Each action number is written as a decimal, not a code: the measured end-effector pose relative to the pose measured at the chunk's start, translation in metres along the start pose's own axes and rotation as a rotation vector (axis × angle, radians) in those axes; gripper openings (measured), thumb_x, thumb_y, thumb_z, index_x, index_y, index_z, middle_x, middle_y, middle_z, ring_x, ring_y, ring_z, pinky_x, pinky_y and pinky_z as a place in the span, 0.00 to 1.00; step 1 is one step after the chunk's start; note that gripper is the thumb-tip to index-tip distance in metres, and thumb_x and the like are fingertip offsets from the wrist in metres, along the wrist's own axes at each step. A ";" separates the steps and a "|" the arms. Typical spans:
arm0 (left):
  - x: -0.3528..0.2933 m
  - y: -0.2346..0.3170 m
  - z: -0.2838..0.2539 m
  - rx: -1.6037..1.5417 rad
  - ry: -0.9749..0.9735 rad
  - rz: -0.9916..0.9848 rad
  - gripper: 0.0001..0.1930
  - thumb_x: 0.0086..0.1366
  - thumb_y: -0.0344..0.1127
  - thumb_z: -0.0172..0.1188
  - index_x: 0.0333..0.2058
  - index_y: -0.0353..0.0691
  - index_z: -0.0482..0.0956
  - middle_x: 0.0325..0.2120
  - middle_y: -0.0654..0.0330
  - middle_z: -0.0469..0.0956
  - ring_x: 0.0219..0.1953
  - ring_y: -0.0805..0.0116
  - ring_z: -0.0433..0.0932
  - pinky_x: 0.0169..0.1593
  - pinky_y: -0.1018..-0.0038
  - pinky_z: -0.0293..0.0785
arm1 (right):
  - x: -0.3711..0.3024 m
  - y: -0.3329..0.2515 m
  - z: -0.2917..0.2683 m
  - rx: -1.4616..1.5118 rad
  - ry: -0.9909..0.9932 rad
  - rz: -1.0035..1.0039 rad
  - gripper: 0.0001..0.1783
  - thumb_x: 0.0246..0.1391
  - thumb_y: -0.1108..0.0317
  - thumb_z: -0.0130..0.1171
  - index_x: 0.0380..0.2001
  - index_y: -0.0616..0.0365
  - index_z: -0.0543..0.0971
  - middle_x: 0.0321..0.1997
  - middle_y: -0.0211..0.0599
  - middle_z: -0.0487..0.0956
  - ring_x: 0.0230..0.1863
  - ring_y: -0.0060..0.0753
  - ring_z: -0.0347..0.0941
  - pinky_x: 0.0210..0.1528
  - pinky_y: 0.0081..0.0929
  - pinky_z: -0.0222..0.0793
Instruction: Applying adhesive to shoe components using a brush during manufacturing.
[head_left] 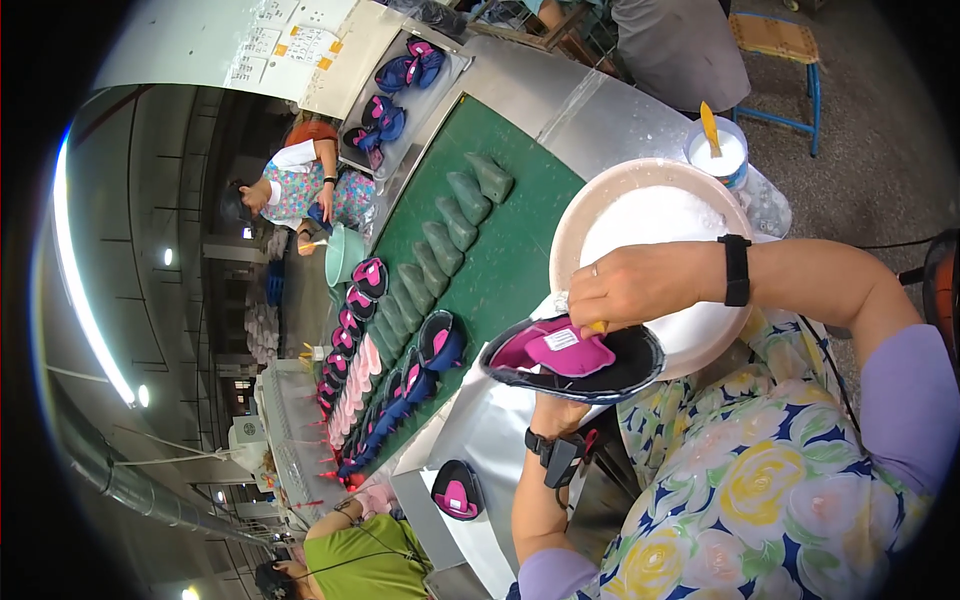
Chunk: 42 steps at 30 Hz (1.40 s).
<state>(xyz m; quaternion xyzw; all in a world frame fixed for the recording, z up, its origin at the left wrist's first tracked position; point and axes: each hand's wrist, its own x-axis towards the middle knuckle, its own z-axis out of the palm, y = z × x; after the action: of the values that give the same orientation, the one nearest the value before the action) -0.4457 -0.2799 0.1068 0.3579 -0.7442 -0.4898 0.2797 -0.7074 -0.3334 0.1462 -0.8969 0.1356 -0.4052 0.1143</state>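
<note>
My left hand (560,408) holds a shoe upper (498,368) from below; its fingers are mostly hidden behind it. The upper is navy and black with a pink lining and a white label, its opening facing up. Over that opening is my right hand (635,285), its fingers pinched on a small yellow tool (599,327) whose working end is out of sight. Right behind the right hand stands a wide beige basin (565,235) of white liquid. Another upper (457,490), black with pink inside, lies on the bench beside my left forearm.
On a green belt (530,170) are rows of grey-green shoe lasts (440,245), pink pieces (355,395) and blue uppers (440,340). A tray of uppers (410,70) sits beyond. A white tub with a yellow-handled brush (710,130) stands behind the basin. Co-workers (370,555) sit nearby.
</note>
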 end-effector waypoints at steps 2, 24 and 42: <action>-0.001 -0.003 -0.005 -0.117 0.006 -0.064 0.30 0.62 0.30 0.65 0.63 0.39 0.68 0.59 0.54 0.74 0.60 0.57 0.72 0.64 0.63 0.68 | -0.003 -0.001 -0.002 0.037 0.019 0.108 0.11 0.58 0.64 0.62 0.36 0.58 0.73 0.35 0.36 0.75 0.39 0.40 0.76 0.40 0.35 0.75; -0.005 -0.048 -0.012 -1.318 0.230 -0.478 0.22 0.74 0.48 0.46 0.58 0.42 0.71 0.54 0.52 0.77 0.54 0.54 0.78 0.54 0.60 0.79 | 0.001 0.003 -0.003 0.223 0.052 0.488 0.14 0.59 0.58 0.63 0.35 0.59 0.76 0.31 0.44 0.81 0.32 0.49 0.80 0.37 0.37 0.74; -0.017 -0.044 -0.036 -0.617 0.281 -0.041 0.26 0.73 0.44 0.52 0.65 0.42 0.64 0.60 0.53 0.72 0.59 0.57 0.74 0.61 0.58 0.73 | 0.001 -0.015 -0.030 0.154 -0.027 0.390 0.11 0.60 0.63 0.60 0.32 0.59 0.73 0.34 0.41 0.78 0.39 0.45 0.78 0.41 0.37 0.73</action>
<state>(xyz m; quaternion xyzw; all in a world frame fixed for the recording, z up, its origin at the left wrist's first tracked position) -0.3970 -0.2965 0.0780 0.3353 -0.5078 -0.6433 0.4646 -0.7272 -0.3228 0.1713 -0.8477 0.2738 -0.3723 0.2604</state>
